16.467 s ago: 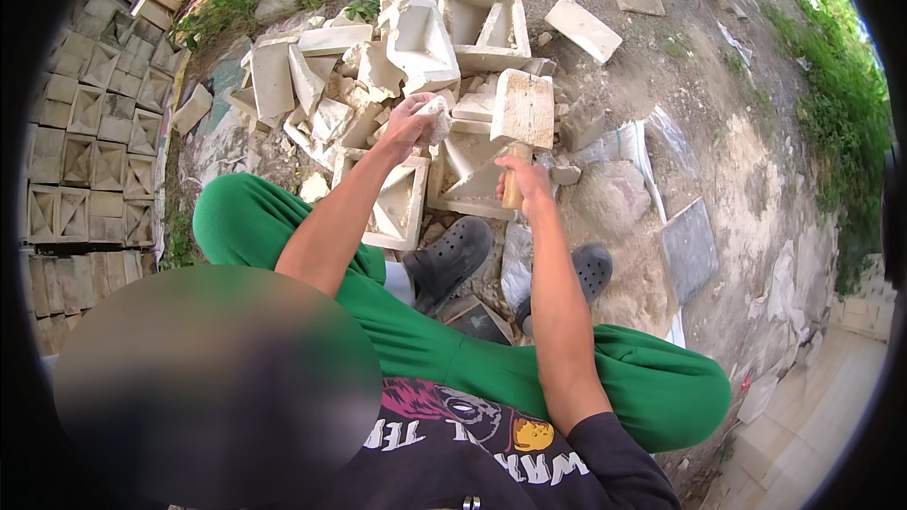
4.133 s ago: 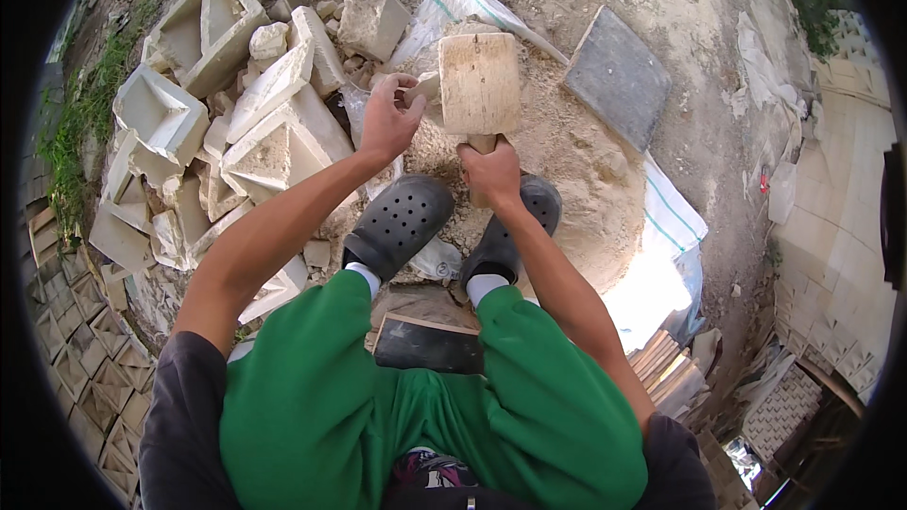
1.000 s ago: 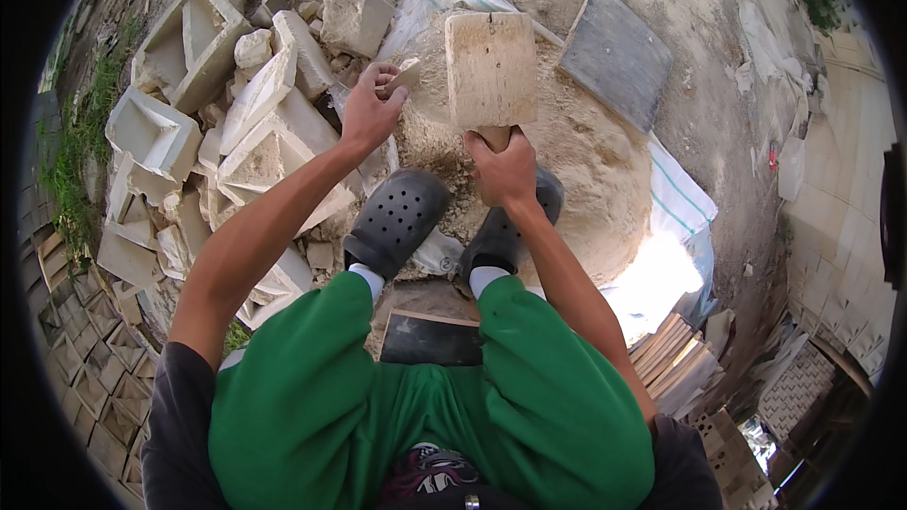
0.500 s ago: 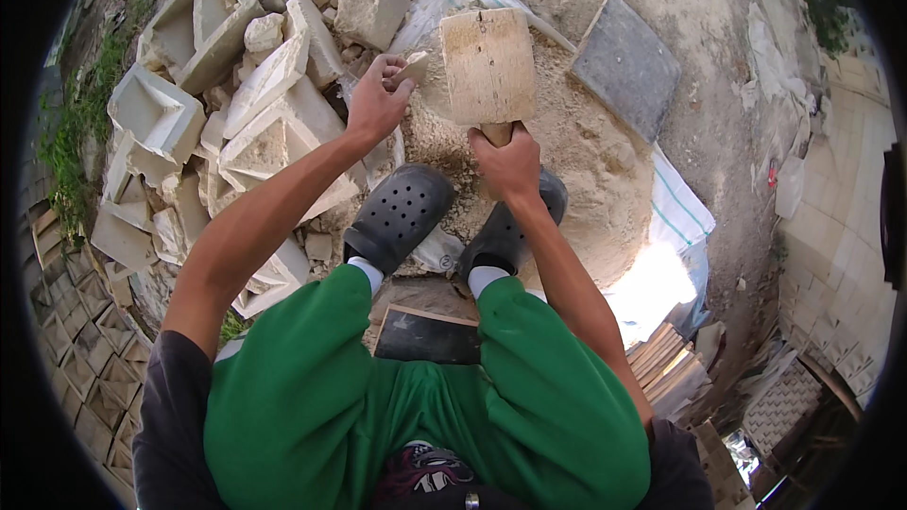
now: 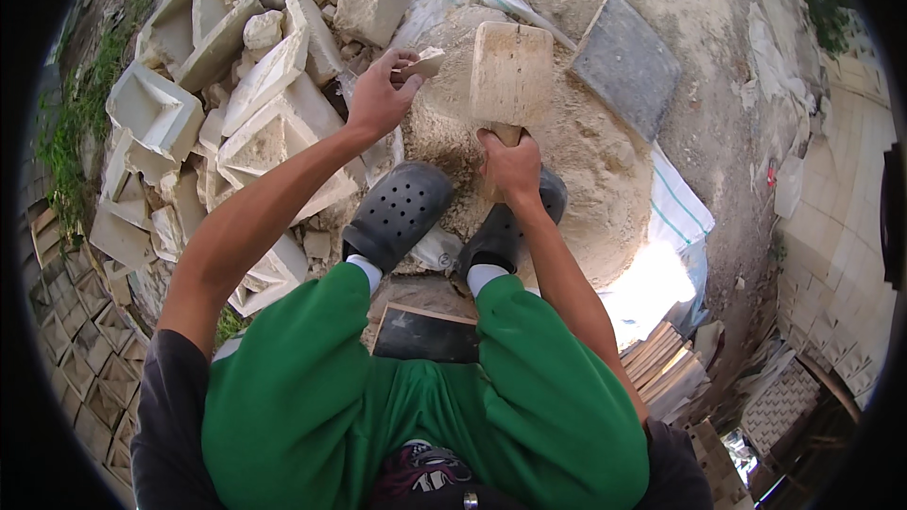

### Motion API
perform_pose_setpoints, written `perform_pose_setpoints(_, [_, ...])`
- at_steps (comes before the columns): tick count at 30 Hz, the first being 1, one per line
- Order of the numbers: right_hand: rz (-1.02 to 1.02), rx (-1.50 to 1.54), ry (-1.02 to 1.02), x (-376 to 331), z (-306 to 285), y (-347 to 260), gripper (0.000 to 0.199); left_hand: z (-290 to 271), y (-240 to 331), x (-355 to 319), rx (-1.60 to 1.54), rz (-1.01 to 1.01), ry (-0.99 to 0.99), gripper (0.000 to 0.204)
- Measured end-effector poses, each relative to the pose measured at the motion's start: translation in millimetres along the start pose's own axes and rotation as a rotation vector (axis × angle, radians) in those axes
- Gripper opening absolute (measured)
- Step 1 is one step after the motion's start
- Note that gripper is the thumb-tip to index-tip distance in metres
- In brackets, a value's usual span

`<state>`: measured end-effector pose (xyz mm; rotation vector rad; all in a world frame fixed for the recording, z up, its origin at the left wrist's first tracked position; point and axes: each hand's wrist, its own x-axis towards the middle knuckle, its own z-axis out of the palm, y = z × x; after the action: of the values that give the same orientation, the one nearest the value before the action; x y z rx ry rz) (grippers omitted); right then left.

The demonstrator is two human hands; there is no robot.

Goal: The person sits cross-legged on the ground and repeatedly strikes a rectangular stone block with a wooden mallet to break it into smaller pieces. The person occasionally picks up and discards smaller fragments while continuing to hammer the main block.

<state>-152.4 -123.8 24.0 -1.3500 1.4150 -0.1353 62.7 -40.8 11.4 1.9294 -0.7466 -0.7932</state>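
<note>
My right hand (image 5: pixel 511 166) is wrapped round the short handle of a wooden mallet (image 5: pixel 511 74). Its large, pale, block-shaped head is raised over a heap of crumbled, sandy material (image 5: pixel 590 156). To the left of the mallet, my left hand (image 5: pixel 381 96) pinches a small, flat, pale chunk (image 5: pixel 430 63) between thumb and fingers. The chunk and the mallet head are apart. Just beyond and left of that hand lies a pile of broken, off-white moulded blocks (image 5: pixel 269 99) with hollow recesses.
A grey square slab (image 5: pixel 626 66) lies at the right on a white woven sheet (image 5: pixel 678 198) with green stripes. Dark clogs (image 5: pixel 399 214) are on my feet beside the heap. Thin wooden strips (image 5: pixel 661 364) are stacked at the lower right, and grass (image 5: pixel 71 146) grows at the left.
The mallet head has shifted right and slightly down, away from the chunk. My left hand has moved slightly, and the chunk now shows more of its flat side.
</note>
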Motion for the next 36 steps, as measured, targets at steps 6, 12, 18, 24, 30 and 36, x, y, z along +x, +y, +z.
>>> perform_pose_setpoints(6, [-0.082, 0.179, 0.099, -4, -31, -21, 0.027, 23, 19, 12, 0.113, 0.158, -0.102, 0.031])
perform_pose_setpoints(12, [-0.183, 0.191, 0.061, -13, -23, -19, 0.030, 34, 15, 14, 0.262, 0.232, -0.066, 0.032])
perform_pose_setpoints(18, [-0.280, 0.107, 0.033, -21, -19, -47, 0.031, 25, 11, 16, 0.072, 0.116, -0.055, 0.028])
perform_pose_setpoints(24, [-0.391, 0.168, 0.027, -14, -6, -50, 0.038, 21, 8, 14, 0.007, 0.048, -0.082, 0.024])
perform_pose_setpoints(30, [0.019, -0.053, -0.123, 3, 10, -22, 0.045, 19, 1, 13, 0.022, 0.221, -0.026, 0.023])
perform_pose_setpoints(36, [-0.139, 0.048, -0.033, -14, -8, -43, 0.044, 14, 4, 11, 0.012, 0.056, -0.051, 0.024])
